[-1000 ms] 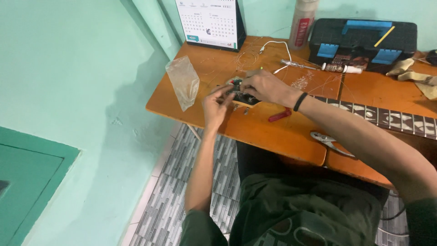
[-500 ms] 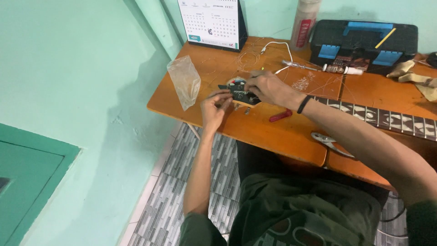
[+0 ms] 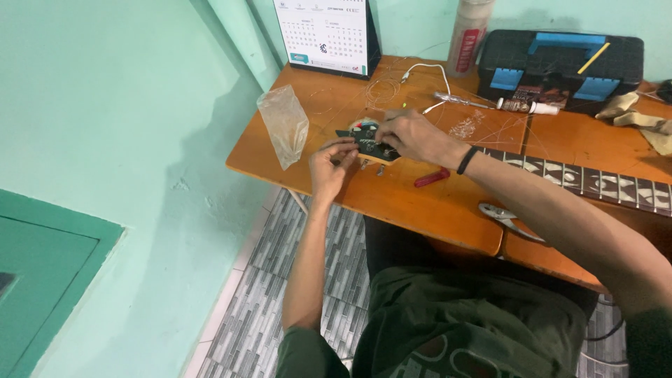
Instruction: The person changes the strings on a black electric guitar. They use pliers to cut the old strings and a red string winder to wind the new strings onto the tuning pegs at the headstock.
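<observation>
A guitar lies across the orange wooden table [image 3: 434, 203], its dark headstock [image 3: 364, 143] pointing left and its inlaid neck [image 3: 581, 183] running off to the right. My right hand [image 3: 409, 136] rests on top of the headstock and grips it. My left hand [image 3: 329, 164] is at the headstock's near edge, fingertips pinched on a small tuning peg. Thin loose strings [image 3: 483, 129] trail over the tabletop near the hands. A black band sits on my right wrist.
A clear plastic bag [image 3: 283, 122] stands at the table's left edge. A desk calendar [image 3: 325, 31], a white can [image 3: 469, 28] and a black and blue toolbox [image 3: 560, 59] line the back. A red tool [image 3: 432, 178], pliers [image 3: 507, 218] and a screwdriver [image 3: 458, 99] lie nearby.
My left hand has shifted a little along the headstock edge. My right hand stays on the headstock.
</observation>
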